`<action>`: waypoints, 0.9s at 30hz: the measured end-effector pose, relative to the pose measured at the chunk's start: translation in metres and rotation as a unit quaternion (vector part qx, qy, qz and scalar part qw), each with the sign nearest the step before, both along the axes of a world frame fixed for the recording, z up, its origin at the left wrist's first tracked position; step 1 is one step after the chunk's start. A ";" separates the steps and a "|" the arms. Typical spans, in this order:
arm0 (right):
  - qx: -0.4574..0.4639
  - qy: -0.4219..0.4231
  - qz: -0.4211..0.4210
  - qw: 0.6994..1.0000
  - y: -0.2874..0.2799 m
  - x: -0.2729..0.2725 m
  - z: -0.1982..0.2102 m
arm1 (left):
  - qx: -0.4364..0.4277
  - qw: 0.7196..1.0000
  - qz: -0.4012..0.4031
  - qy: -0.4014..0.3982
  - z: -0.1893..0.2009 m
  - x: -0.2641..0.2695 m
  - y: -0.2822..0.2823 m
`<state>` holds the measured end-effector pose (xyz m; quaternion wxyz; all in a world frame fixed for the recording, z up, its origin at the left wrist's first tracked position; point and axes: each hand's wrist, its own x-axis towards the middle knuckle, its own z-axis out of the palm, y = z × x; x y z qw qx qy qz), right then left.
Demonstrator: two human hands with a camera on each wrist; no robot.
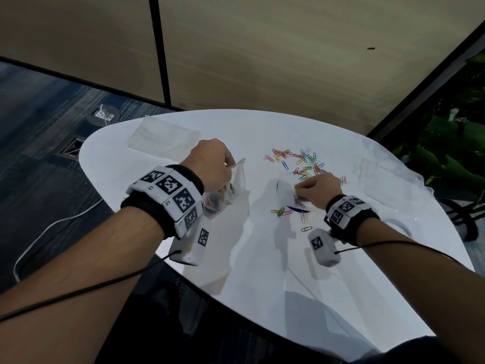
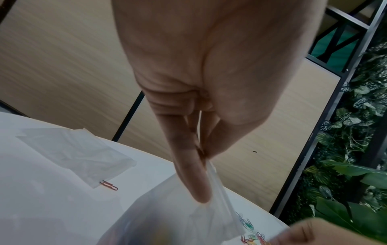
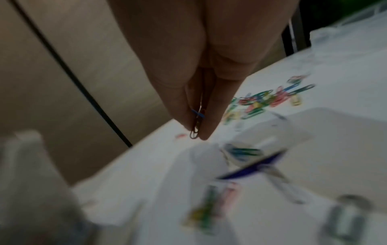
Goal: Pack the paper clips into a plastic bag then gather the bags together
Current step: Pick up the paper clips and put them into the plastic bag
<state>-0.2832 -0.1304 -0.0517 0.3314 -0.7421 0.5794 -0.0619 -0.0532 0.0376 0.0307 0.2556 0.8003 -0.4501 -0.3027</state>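
The left hand [image 1: 210, 164] is up above the left side of the white worktop [image 1: 262, 271]. Its grip is closed on the top edge of a clear plastic bag [image 1: 237, 185]: in the left wrist view the thumb and the pointing finger [image 2: 188, 174] pinch the thin edge, and the bag hangs down below the grip. Some colored shapes show through the bottom of the bag, but they are too blurry to name. The right hand [image 1: 319, 190] is low over the middle of the worktop, to the right of the bag and apart from it. Its grip is closed on a few paper clips [image 3: 196, 122], squeezed between the fingertips, with a blue one and a dark red one poking out below. A big pile of loose clips [image 1: 301, 161] in many colors lies just past the right hand, toward the far edge. A smaller bunch of clips [image 1: 282, 212] lies nearer the person, just beside a clear box [image 1: 286, 190] with a dark blue stripe. A stack of flat empty bags [image 1: 162, 137] lies at the far left corner, and one red clip [image 2: 108, 185] sits at its edge. More clear plastic [image 1: 378, 172] lies by the right edge.
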 end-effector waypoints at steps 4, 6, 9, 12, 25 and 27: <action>0.162 -0.317 -0.059 0.933 0.025 0.036 0.038 | 0.001 1.000 -0.006 0.007 0.001 -0.004 0.000; 0.193 -0.361 -0.023 0.912 0.047 0.057 0.054 | -0.005 1.000 -0.006 0.014 0.001 -0.006 0.000; 0.204 -0.342 0.048 0.916 0.073 0.074 0.059 | -0.014 1.000 -0.009 0.010 0.001 -0.007 0.001; 0.176 -0.254 0.150 0.939 0.082 0.079 0.054 | -0.020 1.000 -0.015 0.011 0.003 -0.006 0.002; -0.236 0.246 0.540 0.770 0.041 -0.061 -0.050 | -0.011 1.000 -0.007 0.015 0.003 -0.002 0.001; -0.266 0.266 0.497 0.782 0.019 -0.079 -0.054 | -0.010 1.000 -0.004 0.015 0.003 -0.001 0.001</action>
